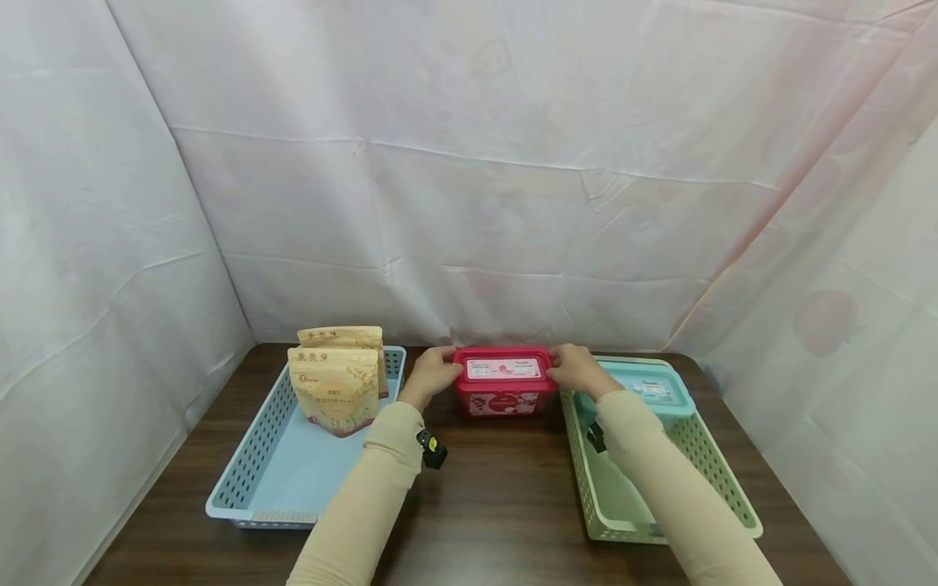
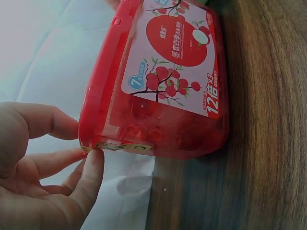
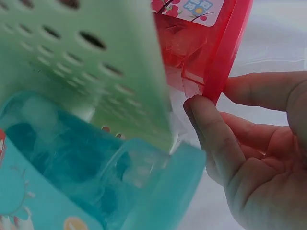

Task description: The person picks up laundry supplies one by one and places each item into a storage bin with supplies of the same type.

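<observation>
A red plastic box (image 1: 504, 404) with a lid and a fruit-patterned label is upright at the back of the table, between two baskets. At its left end, my left hand (image 1: 432, 376) pinches the lid's rim between thumb and fingers. My right hand (image 1: 580, 370) pinches the rim at the opposite end. Close up in the left wrist view, the thumb presses under the lid edge of the box (image 2: 163, 91). Beside my right hand, a teal box (image 3: 96, 167) lies within the green basket (image 3: 91, 62).
To the left, a light blue basket (image 1: 252, 464) holds two yellow pouches (image 1: 340, 391) standing at its back. On the right, the green basket holds the teal box at its far end, under my right forearm. A white cloth (image 1: 469, 203) hangs behind the dark wooden table (image 1: 498, 505).
</observation>
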A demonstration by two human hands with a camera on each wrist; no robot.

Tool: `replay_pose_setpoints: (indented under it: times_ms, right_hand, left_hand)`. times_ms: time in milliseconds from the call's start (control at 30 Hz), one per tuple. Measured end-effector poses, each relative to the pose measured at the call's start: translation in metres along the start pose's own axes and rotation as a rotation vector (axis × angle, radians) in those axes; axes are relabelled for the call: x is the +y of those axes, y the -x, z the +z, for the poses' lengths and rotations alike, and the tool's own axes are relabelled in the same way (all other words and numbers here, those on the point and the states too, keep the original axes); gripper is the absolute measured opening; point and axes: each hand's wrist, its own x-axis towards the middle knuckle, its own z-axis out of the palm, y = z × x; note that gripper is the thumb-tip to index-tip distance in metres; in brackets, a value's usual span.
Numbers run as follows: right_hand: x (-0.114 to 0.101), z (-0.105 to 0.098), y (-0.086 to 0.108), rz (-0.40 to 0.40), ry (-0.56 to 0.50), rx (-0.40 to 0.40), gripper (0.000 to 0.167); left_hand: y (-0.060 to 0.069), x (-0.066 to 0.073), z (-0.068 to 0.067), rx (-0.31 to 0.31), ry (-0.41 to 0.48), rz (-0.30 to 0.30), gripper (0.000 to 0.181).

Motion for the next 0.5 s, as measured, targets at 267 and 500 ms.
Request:
replay_pose_setpoints:
  times_ms: [267, 500]
  right_hand:
    - [-0.006, 0.007, -0.003, 0.007, -0.075, -0.02, 0.052]
    - [-0.012, 0.009, -0.002, -0.006, -0.109, -0.048, 0.053]
  left_hand:
    - [0.004, -0.004, -0.009, 0.04, -0.035, -0.006, 0.053]
    - [0.01, -0.005, -0.016, 0.048, -0.033, 0.013, 0.054]
